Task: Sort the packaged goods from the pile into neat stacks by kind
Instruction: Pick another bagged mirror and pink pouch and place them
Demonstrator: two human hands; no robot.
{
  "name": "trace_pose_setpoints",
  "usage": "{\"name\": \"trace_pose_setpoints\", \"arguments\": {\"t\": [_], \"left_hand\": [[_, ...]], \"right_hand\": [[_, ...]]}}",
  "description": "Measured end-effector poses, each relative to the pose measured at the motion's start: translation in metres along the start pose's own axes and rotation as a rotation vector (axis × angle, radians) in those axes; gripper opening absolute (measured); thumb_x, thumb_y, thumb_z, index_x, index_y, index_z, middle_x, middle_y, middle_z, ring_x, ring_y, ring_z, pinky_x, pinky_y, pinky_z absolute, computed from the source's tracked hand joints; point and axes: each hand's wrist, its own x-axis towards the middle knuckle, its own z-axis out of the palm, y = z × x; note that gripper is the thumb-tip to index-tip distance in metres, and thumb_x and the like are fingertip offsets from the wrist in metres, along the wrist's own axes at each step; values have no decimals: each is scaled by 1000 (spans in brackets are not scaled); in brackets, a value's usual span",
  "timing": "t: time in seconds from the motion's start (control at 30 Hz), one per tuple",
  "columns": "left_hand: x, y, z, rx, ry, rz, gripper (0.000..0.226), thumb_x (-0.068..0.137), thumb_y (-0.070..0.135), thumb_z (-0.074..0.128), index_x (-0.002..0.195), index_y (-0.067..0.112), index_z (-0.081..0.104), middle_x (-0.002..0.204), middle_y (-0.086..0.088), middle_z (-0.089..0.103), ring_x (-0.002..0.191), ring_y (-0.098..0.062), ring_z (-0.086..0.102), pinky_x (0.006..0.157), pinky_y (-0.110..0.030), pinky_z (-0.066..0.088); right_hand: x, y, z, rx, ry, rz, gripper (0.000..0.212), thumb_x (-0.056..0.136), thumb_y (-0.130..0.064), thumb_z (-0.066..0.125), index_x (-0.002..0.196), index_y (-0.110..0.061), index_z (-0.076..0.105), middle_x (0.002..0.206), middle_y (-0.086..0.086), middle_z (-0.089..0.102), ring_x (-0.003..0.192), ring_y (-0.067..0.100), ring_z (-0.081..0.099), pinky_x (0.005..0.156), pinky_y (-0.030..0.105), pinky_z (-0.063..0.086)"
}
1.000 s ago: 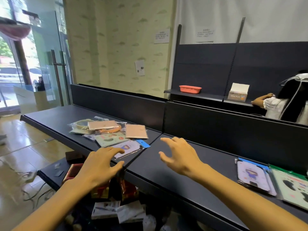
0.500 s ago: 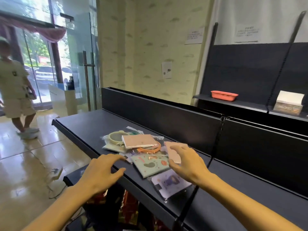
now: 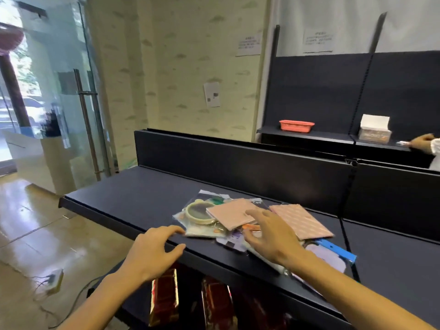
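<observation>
The right hand (image 3: 273, 236) hovers spread over the pile (image 3: 228, 217) – holding nothing; the left hand (image 3: 152, 251) rests, fingers loosely bent, on the shelf (image 3: 133, 198) edge.

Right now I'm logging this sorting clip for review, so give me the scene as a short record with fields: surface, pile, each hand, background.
surface: dark shelf
pile: mixed packets in one loose heap, not yet stacked
on top: plain pink packet; striped pink packet beside it
also in pile: ring-shaped item in clear bag; blue-edged packet
left hand: rests on the shelf's front edge, holding nothing
right hand: fingers spread over the pile, gripping nothing
background: orange basket on rear shelf
</observation>
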Motion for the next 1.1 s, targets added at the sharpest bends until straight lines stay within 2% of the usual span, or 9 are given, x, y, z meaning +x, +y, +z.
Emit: {"name": "trace_pose_setpoints", "arguments": {"t": [0.1, 0.17, 0.23, 0.37, 0.53, 0.63, 0.8, 0.93, 1.1], "left_hand": [[19, -15, 2, -1, 3, 56, 63, 70, 69, 32, 120, 38, 56, 119, 16, 63, 111, -10, 56, 94, -31, 44], [32, -23, 4, -16, 0, 76, 67, 67, 69, 28, 119, 37, 57, 120, 15, 62, 111, -14, 56, 94, -34, 44], [45, -27, 6, -28, -26, 71, 57, 73, 64, 37, 119, 37, 56, 123, 15, 61, 114, -15, 54, 95, -35, 42], [77, -35, 16, -26, -29, 77, 38, 86, 50, 53, 122, 37, 54, 129, 14, 56, 117, -14, 51, 98, -34, 40], [116, -41, 29, -52, -77, 52, 42, 88, 58, 46, 124, 38, 53, 129, 10, 57, 117, -16, 52, 98, -37, 44], [136, -45, 39, -163, -142, 49, 40, 87, 59, 48, 123, 42, 53, 126, 8, 60, 113, -17, 56, 97, -39, 46], [164, -47, 50, -306, -213, 136, 39, 85, 55, 56, 121, 41, 57, 120, 9, 62, 104, -12, 58, 92, -31, 47], [187, -56, 53, -367, -257, 236, 33, 83, 47, 63, 116, 40, 60, 113, 9, 62, 96, -9, 57, 86, -25, 45], [205, -70, 54, -400, -316, 345, 29, 81, 50, 63, 109, 46, 57, 104, 11, 62, 91, -7, 57, 86, -28, 49]], "right_hand": [[-2, -4, 12, -7, 15, 66, 53, 85, -46, 50, 136, -33, 44, 134, -2, 52, 125, 18, 45, 99, 34, 42], [-1, -3, 15, -16, 20, 107, 52, 86, -45, 51, 136, -34, 43, 137, -4, 50, 127, 17, 44, 100, 33, 41], [5, 0, 16, -30, 25, 148, 52, 87, -45, 52, 137, -34, 42, 135, -7, 51, 127, 17, 44, 100, 32, 39], [28, 9, 22, 8, 65, 215, 54, 85, -48, 52, 137, -35, 43, 115, -4, 62, 116, 20, 52, 94, 36, 44], [50, 15, 37, -5, 74, 244, 51, 88, -53, 50, 135, -35, 44, 115, -2, 61, 106, 21, 55, 90, 37, 45], [58, 18, 42, -33, 78, 264, 48, 88, -54, 48, 133, -36, 45, 113, -1, 62, 104, 23, 55, 88, 38, 46], [62, 10, 46, -92, 95, 353, 40, 87, -52, 45, 122, -34, 50, 115, -1, 62, 106, 24, 53, 87, 40, 46], [66, -1, 53, -140, 111, 503, 54, 78, -64, 37, 123, -37, 50, 114, -4, 62, 105, 23, 51, 87, 37, 45], [72, -33, 61, -228, 147, 682, 72, 71, -73, 29, 131, -38, 48, 127, -2, 57, 116, 24, 43, 96, 36, 36]]}}
